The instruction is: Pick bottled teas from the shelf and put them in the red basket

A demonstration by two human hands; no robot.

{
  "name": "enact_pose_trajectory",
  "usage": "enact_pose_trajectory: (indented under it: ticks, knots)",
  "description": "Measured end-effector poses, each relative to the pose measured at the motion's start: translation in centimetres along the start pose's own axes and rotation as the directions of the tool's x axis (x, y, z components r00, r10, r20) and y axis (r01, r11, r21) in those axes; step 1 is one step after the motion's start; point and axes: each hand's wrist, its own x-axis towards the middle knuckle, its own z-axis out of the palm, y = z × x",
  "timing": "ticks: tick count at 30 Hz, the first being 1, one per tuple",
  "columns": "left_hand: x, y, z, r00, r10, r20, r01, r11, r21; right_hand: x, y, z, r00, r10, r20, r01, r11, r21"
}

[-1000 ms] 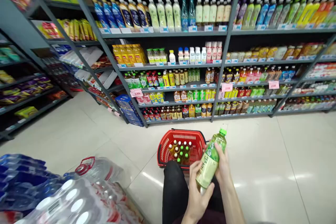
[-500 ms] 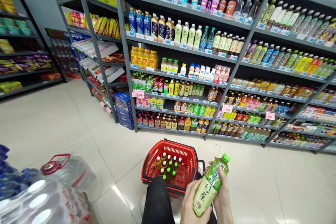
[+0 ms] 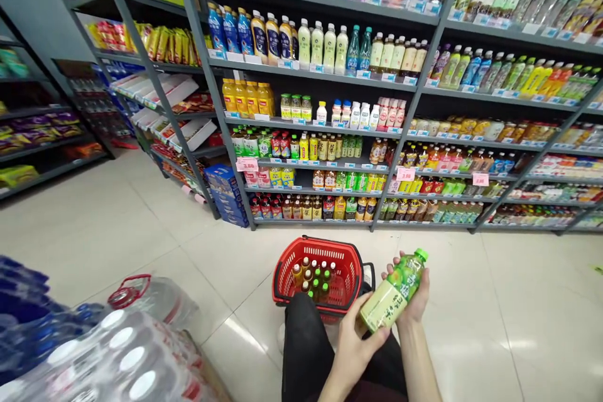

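Note:
A green-capped bottle of pale green tea (image 3: 394, 292) lies tilted between both my hands, cap up and to the right. My right hand (image 3: 414, 298) cups it from behind, fingers wrapped round its upper half. My left hand (image 3: 352, 342) grips its base from below. Just beyond my dark-trousered knee, a red shopping basket (image 3: 287, 264) stands on the floor with several upright bottles inside, some with green caps and some with yellow.
Grey shelving (image 3: 325, 75) packed with drink bottles runs across the back. More snack shelves (image 3: 42, 138) line the left aisle. Shrink-wrapped packs of water (image 3: 108, 358) and a large water jug (image 3: 155, 298) sit at lower left. Glossy pale floor tiles (image 3: 518, 314) stretch to the right.
The bottle has tipped further over to the right and turned in my hands. My view has shifted a little, with the basket now more central.

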Motion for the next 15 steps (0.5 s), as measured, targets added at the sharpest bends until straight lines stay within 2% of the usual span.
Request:
enact_pose_trajectory:
  ticks: [4,8,11,15]
  knots:
    - [-0.4,0.3,0.6,0.991,-0.136,0.015,0.137,0.975,-0.172,-0.2,-1.0,0.3,0.999,-0.039,0.020,0.040,0.999,-0.017]
    - [-0.8,0.3,1.0,0.962,-0.255,0.093,0.271,0.903,-0.334,-0.4,-1.8,0.5,0.998,-0.048,0.032,0.049,0.999,-0.007]
    - [-0.8,0.1,1.2,0.965,-0.246,0.090,0.262,0.901,-0.345,-0.5,-2.1,0.6,0.998,-0.039,0.040,0.039,0.999,-0.003]
    - [-0.8,-0.5,1.5,0.983,-0.173,0.063,0.184,0.941,-0.283,-0.5,-2.4,0.7,1.000,-0.014,0.028,0.015,1.000,-0.023]
